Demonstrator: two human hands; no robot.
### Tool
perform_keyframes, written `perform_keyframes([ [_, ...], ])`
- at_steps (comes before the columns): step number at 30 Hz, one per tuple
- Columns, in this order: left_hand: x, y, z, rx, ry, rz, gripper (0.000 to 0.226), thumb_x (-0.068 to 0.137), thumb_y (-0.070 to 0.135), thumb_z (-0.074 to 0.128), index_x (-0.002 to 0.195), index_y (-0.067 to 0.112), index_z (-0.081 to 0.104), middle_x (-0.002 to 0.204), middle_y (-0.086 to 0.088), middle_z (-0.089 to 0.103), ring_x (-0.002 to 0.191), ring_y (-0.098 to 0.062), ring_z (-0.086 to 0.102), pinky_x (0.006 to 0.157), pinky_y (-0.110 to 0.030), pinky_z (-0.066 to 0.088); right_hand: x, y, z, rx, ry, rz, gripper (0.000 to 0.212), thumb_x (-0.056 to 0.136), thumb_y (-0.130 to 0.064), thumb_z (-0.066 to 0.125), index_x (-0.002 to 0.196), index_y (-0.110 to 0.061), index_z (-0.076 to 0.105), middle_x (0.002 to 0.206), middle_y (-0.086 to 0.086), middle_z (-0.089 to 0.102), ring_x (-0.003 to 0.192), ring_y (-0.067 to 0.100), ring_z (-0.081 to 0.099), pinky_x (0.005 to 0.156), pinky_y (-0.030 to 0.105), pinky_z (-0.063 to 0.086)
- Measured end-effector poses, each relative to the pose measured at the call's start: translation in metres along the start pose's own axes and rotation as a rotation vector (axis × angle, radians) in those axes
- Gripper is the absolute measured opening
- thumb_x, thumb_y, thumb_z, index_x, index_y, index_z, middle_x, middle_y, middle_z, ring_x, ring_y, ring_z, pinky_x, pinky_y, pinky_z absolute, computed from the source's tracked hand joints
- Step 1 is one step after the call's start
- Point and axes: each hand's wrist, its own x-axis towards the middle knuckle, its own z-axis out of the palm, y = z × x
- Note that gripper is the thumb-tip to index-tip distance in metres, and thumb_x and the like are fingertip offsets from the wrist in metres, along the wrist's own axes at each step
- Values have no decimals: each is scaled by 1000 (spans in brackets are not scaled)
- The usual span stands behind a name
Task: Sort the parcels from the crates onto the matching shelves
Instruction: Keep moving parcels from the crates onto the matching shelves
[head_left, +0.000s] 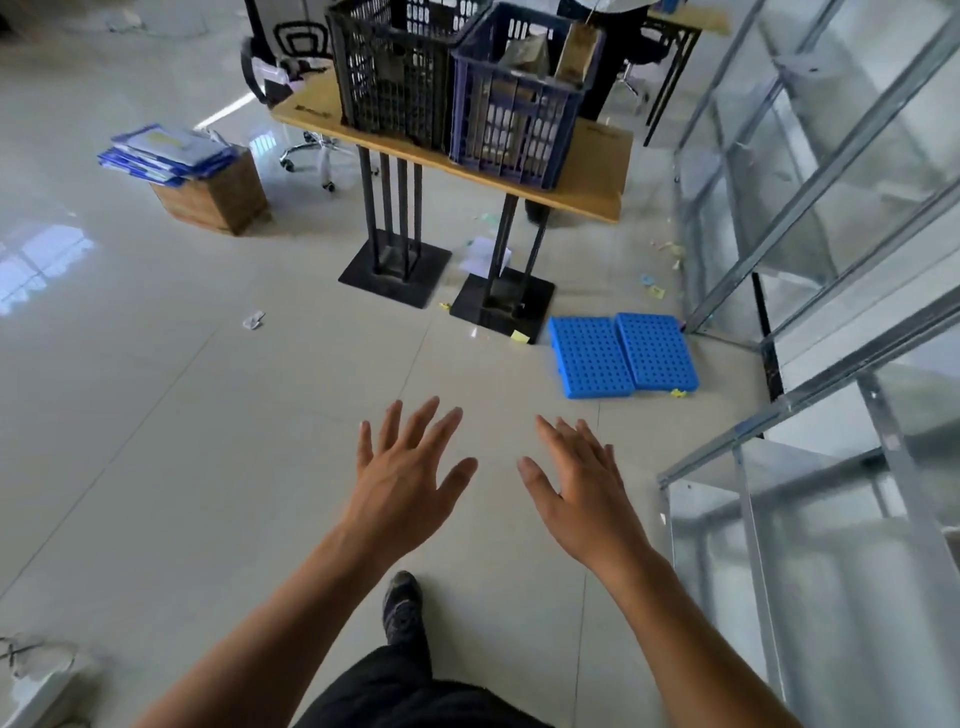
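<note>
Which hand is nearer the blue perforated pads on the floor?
Right. The right hand is short of the blue pads, nearly in line; the left hand is farther off to their left.

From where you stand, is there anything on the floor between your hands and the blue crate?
Nothing visible does. Only floor lies between the open left hand, the right hand and the table bearing the blue crate.

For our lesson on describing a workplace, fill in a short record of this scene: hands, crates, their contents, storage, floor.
hands: left hand open, fingers spread; right hand open; both hold nothing
crates: black crate and blue crate side by side on the wooden table
contents: brown parcels stand up out of the blue crate
storage: metal shelves at the right
floor: two blue perforated panels beside the table's base
</note>
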Motion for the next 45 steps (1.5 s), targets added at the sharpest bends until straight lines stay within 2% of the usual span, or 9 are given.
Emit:
perform_keyframes([
  [5, 97, -22, -27, 51, 7, 93, 69, 99, 71, 22, 161, 41, 17, 171, 8, 12, 159, -26, -8, 125, -56, -8, 78, -8, -18, 7, 74, 32, 69, 103, -61, 29, 164, -30, 24, 171, 4, 24, 161, 22, 6, 131, 48, 6],
  [12, 203, -27, -40, 15, -36, 94, 75, 93, 74, 17, 161, 39, 20, 172, 9, 10, 158, -26, -11, 126, -56, -6, 164, 4, -33, 59, 75, 115, 73, 99, -65, 25, 164, -31, 23, 172, 1, 22, 161, 17, 1, 131, 48, 5],
  [17, 295, -16, -45, 18, -7, 97, 75, 93, 75, 14, 161, 43, 5, 171, 9, 12, 158, -25, -11, 126, -53, -9, 252, 29, -48, 155, 105, 134, 83, 93, -74, 19, 164, -31, 25, 172, 0, 23, 161, 16, 5, 130, 40, 4],
  [22, 409, 0, -64, 104, 43, 83, 68, 99, 71, 19, 160, 47, 7, 172, 9, 6, 157, -25, -14, 125, -53, -12, 369, 46, -84, 86, 141, 65, 80, 96, -72, 16, 165, -30, 23, 172, 1, 20, 161, 20, 4, 131, 50, 6],
  [28, 524, 14, -96, 132, 82, 19, 68, 97, 72, 21, 160, 44, 17, 172, 10, 6, 157, -23, -16, 125, -54, -11, 492, 58, -137, 38, 136, -48, 77, 98, -73, 12, 164, -34, 19, 173, 0, 17, 161, 20, -3, 130, 48, -2],
  [33, 589, 19, -115, 109, 134, -26, 67, 99, 70, 25, 159, 41, 23, 171, 10, 10, 158, -22, -11, 126, -54, -7, 566, 63, -170, 65, 138, -44, 76, 99, -73, 14, 164, -36, 17, 174, -4, 12, 161, 17, -4, 130, 46, -2],
  [38, 658, 11, -130, 71, 163, -3, 74, 95, 75, 16, 158, 39, 24, 171, 10, 14, 158, -22, -10, 127, -55, -4, 639, 59, -194, 98, 180, -35, 79, 97, -77, 13, 164, -36, 20, 173, -4, 19, 161, 18, 5, 130, 52, 11],
  [41, 706, 4, -140, 57, 163, 43, 75, 94, 75, 17, 158, 38, 25, 171, 8, 14, 158, -23, -9, 127, -56, -2, 684, 49, -208, 89, 205, -28, 84, 92, -77, 12, 164, -35, 21, 173, -3, 18, 161, 18, 3, 130, 52, 11],
  [45, 771, -12, -159, -5, 170, 97, 75, 94, 77, 17, 159, 41, 19, 171, 10, 8, 157, -21, -13, 124, -49, -9, 739, 30, -223, 79, 259, -6, 71, 100, -65, 30, 164, -33, 23, 171, -1, 24, 160, 19, 9, 127, 54, 20],
])
